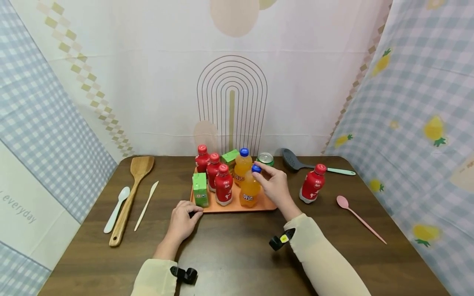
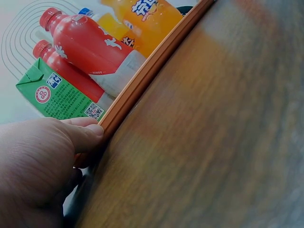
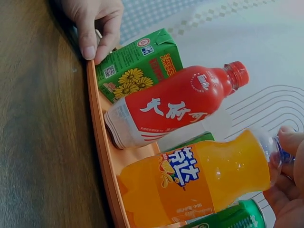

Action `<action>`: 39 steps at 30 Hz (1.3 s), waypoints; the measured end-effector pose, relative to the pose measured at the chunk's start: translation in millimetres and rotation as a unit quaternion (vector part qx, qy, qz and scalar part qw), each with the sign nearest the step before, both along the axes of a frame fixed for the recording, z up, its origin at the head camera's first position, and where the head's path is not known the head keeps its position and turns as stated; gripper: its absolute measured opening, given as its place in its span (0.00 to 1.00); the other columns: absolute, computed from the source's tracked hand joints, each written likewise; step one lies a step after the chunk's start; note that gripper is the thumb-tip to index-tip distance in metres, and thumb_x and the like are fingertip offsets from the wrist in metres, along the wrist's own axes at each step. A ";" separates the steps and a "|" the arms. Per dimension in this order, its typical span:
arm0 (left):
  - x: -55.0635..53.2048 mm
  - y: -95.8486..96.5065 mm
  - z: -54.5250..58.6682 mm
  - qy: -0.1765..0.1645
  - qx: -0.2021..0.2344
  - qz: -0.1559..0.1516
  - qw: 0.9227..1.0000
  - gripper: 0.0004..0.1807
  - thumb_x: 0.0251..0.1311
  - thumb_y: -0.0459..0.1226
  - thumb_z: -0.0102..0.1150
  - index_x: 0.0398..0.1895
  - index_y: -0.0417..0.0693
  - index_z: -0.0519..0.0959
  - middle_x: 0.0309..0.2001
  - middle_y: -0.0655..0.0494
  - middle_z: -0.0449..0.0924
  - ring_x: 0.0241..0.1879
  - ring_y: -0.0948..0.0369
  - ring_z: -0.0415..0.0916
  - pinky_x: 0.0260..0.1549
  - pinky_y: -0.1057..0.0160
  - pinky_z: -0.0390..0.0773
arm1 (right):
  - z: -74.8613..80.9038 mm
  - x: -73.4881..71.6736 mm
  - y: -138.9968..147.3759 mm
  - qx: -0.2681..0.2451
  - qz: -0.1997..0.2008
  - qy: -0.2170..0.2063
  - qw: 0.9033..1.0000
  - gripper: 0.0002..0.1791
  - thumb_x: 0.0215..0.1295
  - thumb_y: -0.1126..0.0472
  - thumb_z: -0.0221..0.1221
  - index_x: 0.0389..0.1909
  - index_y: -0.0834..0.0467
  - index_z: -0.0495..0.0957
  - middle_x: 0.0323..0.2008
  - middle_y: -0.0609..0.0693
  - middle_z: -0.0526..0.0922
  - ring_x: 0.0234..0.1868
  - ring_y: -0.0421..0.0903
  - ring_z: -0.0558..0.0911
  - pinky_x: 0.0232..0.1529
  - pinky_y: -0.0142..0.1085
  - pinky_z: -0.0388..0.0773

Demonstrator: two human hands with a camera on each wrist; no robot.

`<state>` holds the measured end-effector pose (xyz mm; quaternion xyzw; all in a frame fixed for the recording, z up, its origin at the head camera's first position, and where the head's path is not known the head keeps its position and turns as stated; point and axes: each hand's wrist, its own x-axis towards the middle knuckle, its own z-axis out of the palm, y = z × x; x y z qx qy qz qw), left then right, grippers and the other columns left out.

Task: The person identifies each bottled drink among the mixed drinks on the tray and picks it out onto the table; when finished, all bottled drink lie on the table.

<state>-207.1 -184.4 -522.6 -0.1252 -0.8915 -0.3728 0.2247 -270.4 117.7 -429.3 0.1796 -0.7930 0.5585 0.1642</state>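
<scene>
At the near left corner of the orange tray [image 1: 264, 204], my left hand [image 1: 181, 220] pinches the rim [image 2: 130, 90] between thumb and fingers. My right hand [image 1: 277, 186] grips the blue-capped neck of an orange soda bottle [image 3: 190, 175], upright at the tray's front. A second orange soda bottle [image 1: 242, 167] is behind it. To the left are red drink bottles [image 1: 224, 187] in a slanting row. A green drink carton [image 1: 200, 189] stands beside the left hand, and another carton [image 1: 230, 157] is partly hidden farther back. Behind the right hand shows a green can [image 1: 266, 158].
Right of the tray stands another red bottle [image 1: 313, 184], with a slotted spoon [image 1: 292, 160] behind it and a pink spoon [image 1: 357, 214] farther right. A white spoon [image 1: 117, 209], wooden spatula [image 1: 131, 197] and pale knife [image 1: 146, 206] lie at the left. Curtains enclose the table.
</scene>
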 end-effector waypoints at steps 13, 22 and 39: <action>-2.5 -0.4 3.1 0.010 -0.005 0.003 1.000 0.05 0.48 0.30 0.72 0.25 0.50 0.87 0.29 0.61 0.82 0.39 0.57 0.75 0.43 0.55 0.73 | 21.7 15.8 22.2 -0.011 -0.022 0.011 1.000 0.21 0.64 0.68 0.60 0.58 0.65 0.75 0.53 0.62 0.80 0.47 0.54 0.81 0.48 0.29 0.76; -3.7 -0.5 3.8 -0.001 -0.005 0.004 1.000 0.05 0.49 0.31 0.72 0.25 0.50 0.87 0.29 0.61 0.82 0.39 0.58 0.75 0.43 0.55 0.73 | 42.0 30.4 41.3 -0.008 -0.047 0.006 0.999 0.20 0.66 0.70 0.57 0.58 0.67 0.74 0.51 0.64 0.80 0.44 0.52 0.79 0.46 0.23 0.75; -3.2 -0.8 -0.7 -0.004 -0.009 0.006 1.000 0.05 0.48 0.30 0.73 0.25 0.50 0.87 0.29 0.62 0.82 0.40 0.58 0.75 0.43 0.55 0.73 | 10.8 8.1 95.0 0.023 -0.060 0.032 0.997 0.19 0.70 0.64 0.54 0.60 0.62 0.74 0.53 0.60 0.80 0.49 0.49 0.78 0.49 0.22 0.72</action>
